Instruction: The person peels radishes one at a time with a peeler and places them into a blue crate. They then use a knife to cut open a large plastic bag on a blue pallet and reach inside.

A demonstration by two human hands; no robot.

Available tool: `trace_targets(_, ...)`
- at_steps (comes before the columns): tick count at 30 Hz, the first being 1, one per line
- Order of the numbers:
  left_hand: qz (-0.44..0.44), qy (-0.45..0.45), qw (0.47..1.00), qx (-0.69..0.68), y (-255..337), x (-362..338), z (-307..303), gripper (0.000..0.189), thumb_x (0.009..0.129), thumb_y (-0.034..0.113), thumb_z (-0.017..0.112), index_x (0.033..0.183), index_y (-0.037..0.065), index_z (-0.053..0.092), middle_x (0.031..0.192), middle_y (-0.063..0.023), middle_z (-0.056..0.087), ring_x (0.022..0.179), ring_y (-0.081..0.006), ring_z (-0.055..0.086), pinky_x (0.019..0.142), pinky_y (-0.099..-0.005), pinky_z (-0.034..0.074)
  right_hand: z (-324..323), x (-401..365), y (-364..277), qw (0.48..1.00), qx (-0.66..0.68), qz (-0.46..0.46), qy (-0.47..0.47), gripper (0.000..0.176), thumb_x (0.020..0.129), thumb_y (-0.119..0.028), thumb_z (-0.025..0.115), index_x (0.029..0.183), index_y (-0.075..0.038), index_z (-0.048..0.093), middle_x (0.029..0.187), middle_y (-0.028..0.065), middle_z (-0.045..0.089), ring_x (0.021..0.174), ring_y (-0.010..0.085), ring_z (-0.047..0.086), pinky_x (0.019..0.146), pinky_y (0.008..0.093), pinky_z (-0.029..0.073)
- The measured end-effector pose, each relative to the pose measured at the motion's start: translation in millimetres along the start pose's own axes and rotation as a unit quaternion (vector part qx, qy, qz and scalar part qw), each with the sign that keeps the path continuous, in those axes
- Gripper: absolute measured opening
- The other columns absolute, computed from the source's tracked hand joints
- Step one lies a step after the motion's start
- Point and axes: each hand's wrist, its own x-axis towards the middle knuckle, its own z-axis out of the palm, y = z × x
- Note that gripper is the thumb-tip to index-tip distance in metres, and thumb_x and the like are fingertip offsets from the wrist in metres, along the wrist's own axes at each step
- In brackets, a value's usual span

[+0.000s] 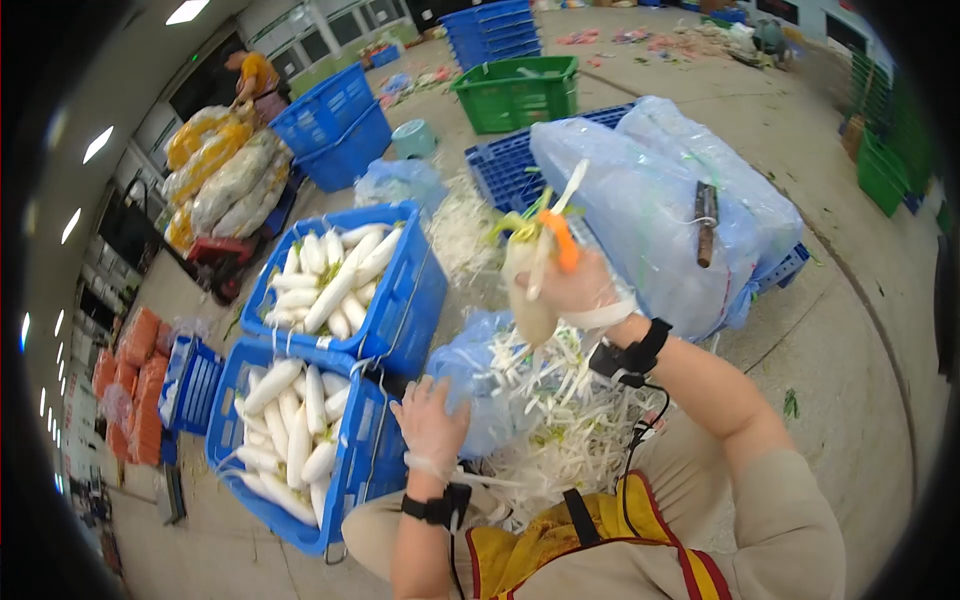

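Note:
My right hand [582, 288], in a clear glove, is closed around an orange-handled peeler [562, 243] and a white daikon radish [533, 315] with green leaf stubs at its top. A pale strip stands up beside the peeler. My left hand [434, 418], also gloved, holds nothing; its fingers are apart, close to the side of the near blue crate [370, 470]. Peeled daikons [298, 440] fill that crate. Below my hands lies a heap of white peelings [555, 425], partly on blue plastic film [470, 370].
A second blue crate [415, 290] of daikons stands behind the near one. Large filled plastic bags [640, 190] lie on a blue pallet [500, 175], with a dark-handled knife [706, 225] on top. A person [258, 80] stands by sacks on a pallet jack [215, 265].

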Motion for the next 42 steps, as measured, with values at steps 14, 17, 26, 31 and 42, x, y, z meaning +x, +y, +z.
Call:
trace_targets(14, -0.001, -0.017, 0.781, -0.624, 62.0, 11.3, -1.2, 0.042, 0.069, 0.011, 0.072, 0.108, 0.002, 0.057, 0.094, -0.0070, 0.064, 0.082, -0.0172, 0.062, 0.073, -0.0299, 0.049, 31.9, -19.9, 23.3, 0.947, 0.130, 0.097, -0.277, 0.046, 0.073, -0.029, 0.074, 0.111, -0.007, 0.058, 0.089, 0.0057, 0.063, 0.082, 0.0127, 0.058, 0.075, 0.0294, 0.048)
trace_targets(17, 0.001, -0.040, 0.882, -0.470, 62.4, 4.5, -30.9, 0.050, 0.067, 0.025, 0.074, 0.110, 0.006, 0.056, 0.091, -0.0135, 0.066, 0.081, -0.0274, 0.065, 0.072, -0.0351, 0.050, 20.1, -12.2, -2.5, 0.968, 0.064, 0.075, -0.230, 0.039, 0.070, -0.034, 0.075, 0.087, -0.001, 0.065, 0.070, 0.0090, 0.063, 0.066, 0.0131, 0.059, 0.063, 0.0300, 0.049)
trace_targets(26, 0.032, 0.001, 0.883, -0.467, 53.0, -5.5, -29.1, 0.053, 0.074, 0.027, 0.068, 0.117, 0.002, 0.050, 0.093, -0.0158, 0.064, 0.080, -0.0277, 0.065, 0.070, -0.0355, 0.051, 61.2, 6.6, -11.6, 0.921, 0.281, 0.254, -0.088, 0.018, 0.088, -0.025, 0.059, 0.090, -0.008, 0.055, 0.072, -0.0005, 0.050, 0.061, 0.0123, 0.047, 0.058, 0.0295, 0.045)
trace_targets(31, -0.058, -0.180, 0.463, -0.866, 52.6, -0.2, -25.3, 0.042, 0.080, 0.013, 0.058, 0.118, -0.001, 0.048, 0.102, -0.0124, 0.060, 0.087, -0.0231, 0.062, 0.075, -0.0326, 0.050, 70.8, 28.9, -65.0, 0.768, 0.567, 0.284, 0.095, 0.014, 0.088, -0.025, 0.059, 0.090, -0.012, 0.053, 0.071, -0.0017, 0.048, 0.065, 0.0122, 0.048, 0.058, 0.0290, 0.042)
trace_targets(42, -0.077, 0.118, 0.806, -0.575, 29.9, 9.2, -23.4, 0.050, 0.070, 0.019, 0.074, 0.113, 0.002, 0.055, 0.094, -0.0111, 0.067, 0.085, -0.0180, 0.065, 0.074, -0.0305, 0.050, 29.2, 20.3, 20.1, 0.961, -0.225, 0.062, -0.151, 0.041, 0.074, -0.044, 0.065, 0.087, -0.006, 0.063, 0.075, 0.0130, 0.064, 0.068, 0.0296, 0.061, 0.062, 0.0382, 0.045)
